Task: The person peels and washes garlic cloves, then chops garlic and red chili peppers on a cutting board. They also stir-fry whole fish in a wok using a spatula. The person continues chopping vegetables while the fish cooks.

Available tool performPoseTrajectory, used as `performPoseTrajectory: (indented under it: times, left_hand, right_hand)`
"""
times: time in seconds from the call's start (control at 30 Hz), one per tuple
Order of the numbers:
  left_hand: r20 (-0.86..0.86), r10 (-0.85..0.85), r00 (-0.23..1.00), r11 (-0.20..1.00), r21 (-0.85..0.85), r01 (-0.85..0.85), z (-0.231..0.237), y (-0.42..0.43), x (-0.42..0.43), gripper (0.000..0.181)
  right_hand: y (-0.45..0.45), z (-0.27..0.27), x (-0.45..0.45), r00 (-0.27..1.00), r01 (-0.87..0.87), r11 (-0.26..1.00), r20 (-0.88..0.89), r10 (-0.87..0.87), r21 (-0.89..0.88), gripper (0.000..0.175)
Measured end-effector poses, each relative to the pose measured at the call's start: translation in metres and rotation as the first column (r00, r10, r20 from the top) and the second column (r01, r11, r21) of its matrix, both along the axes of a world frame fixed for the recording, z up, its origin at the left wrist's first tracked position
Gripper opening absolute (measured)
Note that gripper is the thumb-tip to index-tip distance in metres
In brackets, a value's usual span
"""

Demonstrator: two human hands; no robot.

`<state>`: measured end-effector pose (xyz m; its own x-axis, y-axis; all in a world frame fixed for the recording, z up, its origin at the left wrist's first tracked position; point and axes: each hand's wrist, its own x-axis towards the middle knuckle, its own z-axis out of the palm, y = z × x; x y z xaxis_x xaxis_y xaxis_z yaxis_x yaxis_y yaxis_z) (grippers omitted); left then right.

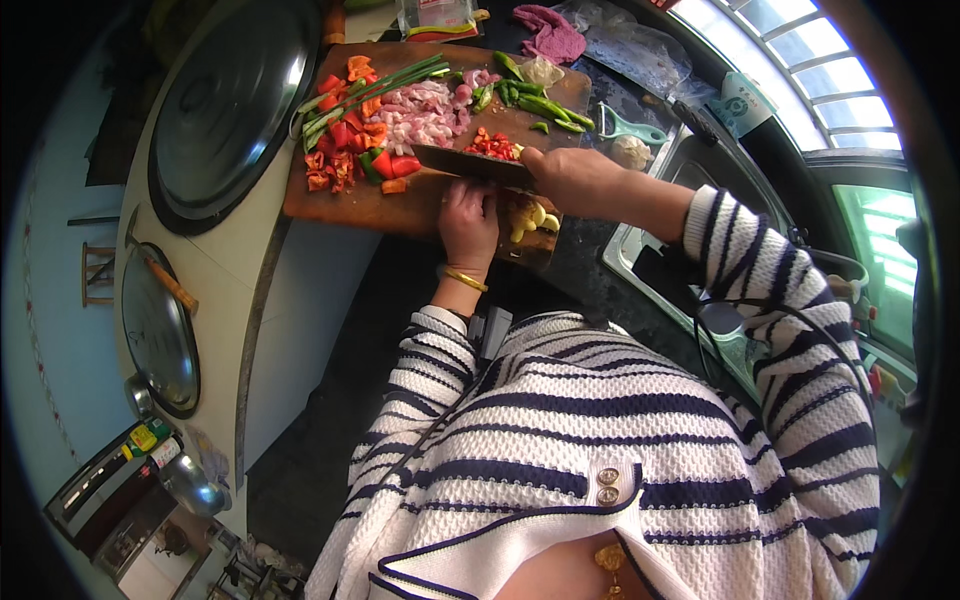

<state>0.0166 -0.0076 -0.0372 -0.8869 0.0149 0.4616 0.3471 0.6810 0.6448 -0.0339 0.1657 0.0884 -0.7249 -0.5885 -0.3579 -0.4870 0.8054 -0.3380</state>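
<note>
My right hand (574,180) grips a cleaver (480,165), its blade pointing left across the wooden cutting board (416,206). Just below the blade, my left hand (470,214) rests at the board's near part with curled fingers; whether something is under its fingertips is hidden. Chopped red chili (491,144) lies right behind the blade. Sliced raw meat (424,112) fills the board's middle, with red pepper pieces (341,135) and green onion (397,84) to its left. Green peppers (544,105) lie at the back right. Peeled garlic and ginger (529,217) sit at the near right corner.
A green peeler (630,129) and a garlic bulb (631,152) lie right of the board, beside the sink (619,244). A pink cloth (551,34) and plastic bags (630,49) are behind. Large wok lids (232,105) stand on the left counter.
</note>
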Motion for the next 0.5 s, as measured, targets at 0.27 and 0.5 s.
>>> performPoseTrajectory:
  times: [0.27, 0.5]
  left_hand:
    - [-0.032, -0.003, 0.999, 1.0, 0.015, 0.004, 0.011, 0.002, 0.003, 0.007]
    - [0.02, -0.003, 1.0, 1.0, 0.004, 0.003, 0.0, -0.004, 0.003, 0.004]
  right_hand:
    - [0.0, 0.008, -0.007, 1.0, 0.006, 0.999, -0.029, -0.005, 0.032, 0.03]
    - [-0.004, 0.006, -0.004, 0.999, -0.043, 0.999, 0.029, 0.042, 0.027, 0.028]
